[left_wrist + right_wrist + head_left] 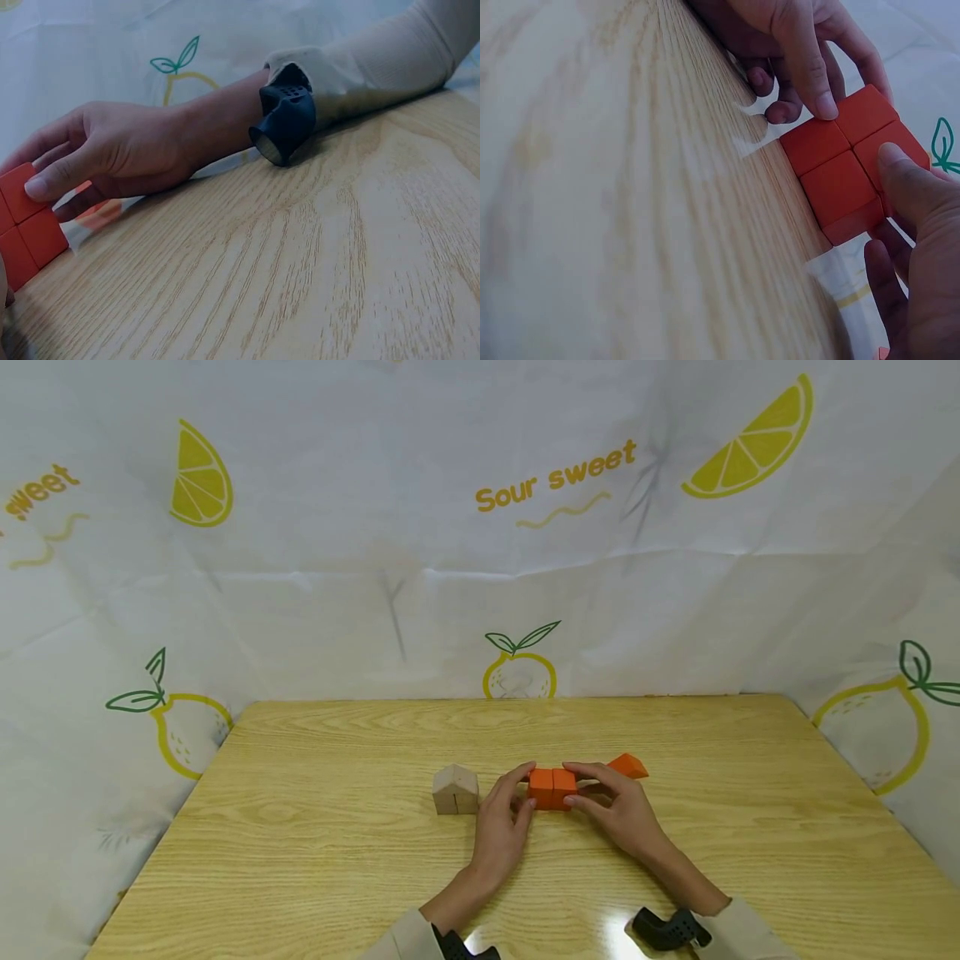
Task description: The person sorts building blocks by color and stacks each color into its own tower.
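Note:
Several orange blocks [552,788] stand stacked two by two on the table, their seams forming a cross in the right wrist view. My left hand [500,833] grips the left side of the stack, thumb at the front and index finger at the top back. On the other side, my right hand [632,817] pinches the upper right block between thumb and fingers; the thumb presses its front face in the left wrist view. The left hand is mostly cut off in that view. Behind the right hand lies an orange triangular block [628,766], partly hidden by it.
Just left of my left hand stands a little house of plain wooden blocks [455,790], with a triangular top. The wood-grain table [315,860] reaches back to a white cloth [330,635] printed with lemons. Black wrist devices [670,930] sit at both cuffs.

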